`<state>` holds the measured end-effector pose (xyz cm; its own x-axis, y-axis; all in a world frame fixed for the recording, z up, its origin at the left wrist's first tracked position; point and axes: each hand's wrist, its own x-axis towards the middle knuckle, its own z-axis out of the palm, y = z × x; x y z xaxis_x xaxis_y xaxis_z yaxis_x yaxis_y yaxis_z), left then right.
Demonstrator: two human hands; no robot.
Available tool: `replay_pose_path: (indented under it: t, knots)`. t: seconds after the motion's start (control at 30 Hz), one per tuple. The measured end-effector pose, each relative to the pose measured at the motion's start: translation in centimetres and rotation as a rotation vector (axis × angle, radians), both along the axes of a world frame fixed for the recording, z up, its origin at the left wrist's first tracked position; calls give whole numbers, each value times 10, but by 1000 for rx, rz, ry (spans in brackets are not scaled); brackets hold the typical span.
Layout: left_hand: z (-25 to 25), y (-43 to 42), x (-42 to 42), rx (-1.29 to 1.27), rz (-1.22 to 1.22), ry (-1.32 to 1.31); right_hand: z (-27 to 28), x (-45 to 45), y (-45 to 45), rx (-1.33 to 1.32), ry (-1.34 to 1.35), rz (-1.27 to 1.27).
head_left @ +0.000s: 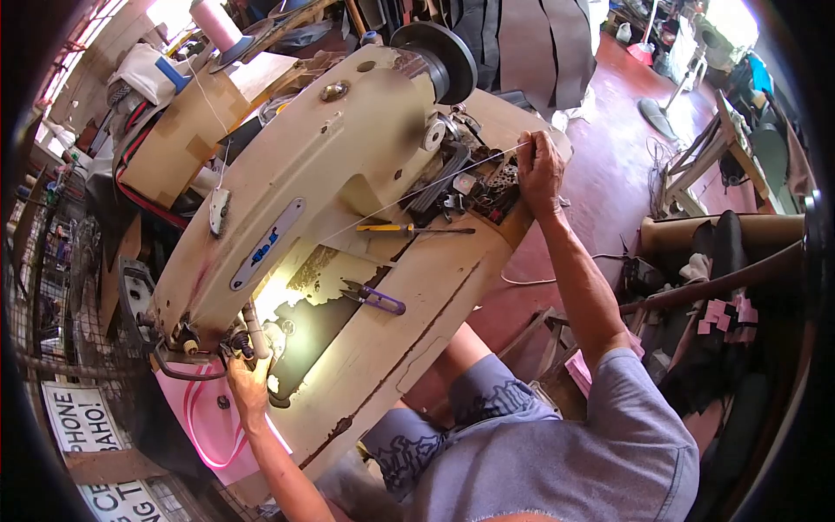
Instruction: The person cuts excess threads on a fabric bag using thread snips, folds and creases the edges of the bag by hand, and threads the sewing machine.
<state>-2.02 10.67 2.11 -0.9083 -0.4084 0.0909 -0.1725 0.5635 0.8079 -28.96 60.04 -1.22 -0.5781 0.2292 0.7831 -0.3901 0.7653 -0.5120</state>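
Over worn tabletop (426, 300), white thread (444, 180) slants near-left from my pinching right hand (541, 170); my left hand (250, 383), grip unclear, meets the sewing machine (287, 204)'s near end.

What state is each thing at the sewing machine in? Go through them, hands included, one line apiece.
Right hand: closed, pinching the white thread.
White thread: pulled taut.
Left hand: at the needle end of the sewing machine, grip unclear.
Machine light: on.
Yellow-handled screwdriver: lying down, unheld.
Purple-handled tool: lying down, unheld.
Thread cone: standing, wound.
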Motion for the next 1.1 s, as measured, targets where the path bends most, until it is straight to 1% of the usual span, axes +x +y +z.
replay_pose_path:
  t: [0.07, 0.17, 0.27, 0.37, 0.47, 0.53, 0.6, 0.63, 0.7, 0.9, 0.97, 1.1]
  knots:
    - [1, -4, 1, 126, -18, -90, 1, 2, 0, -11, -6, 6]
    - [-2, -5, -1, 147, -84, -14, 0, 0, 0, -19, -7, 6]
    - [3, 1, -2, 123, -81, -11, -2, -1, 2, -37, -10, 3]
    - [-6, -8, 1, 71, -50, -29, -2, -2, 2, -76, -34, -5]
    - [-1, 5, -2, 141, -35, 68, -4, -6, 7, -175, -126, -33]
    - [-11, -9, 0, 1, -32, 43, -3, -7, 8, -234, -201, -60]
    - [-17, -15, 2, -13, -21, 43, -4, -7, 8, -229, -196, -52]
    - [-19, -13, 1, 42, -11, 55, -5, -7, 8, -226, -193, -48]
    - [-18, -12, 2, 90, 3, 61, -6, -7, 6, -139, -118, -17]
    - [-17, -6, -1, 5, -13, 153, 0, -3, 1, 24, -34, 11]
    - [-8, 2, -1, 47, 7, 118, 0, -1, 1, 37, -32, 13]
    - [-17, -16, 1, -30, 16, 40, 1, 0, 0, 36, -41, 16]
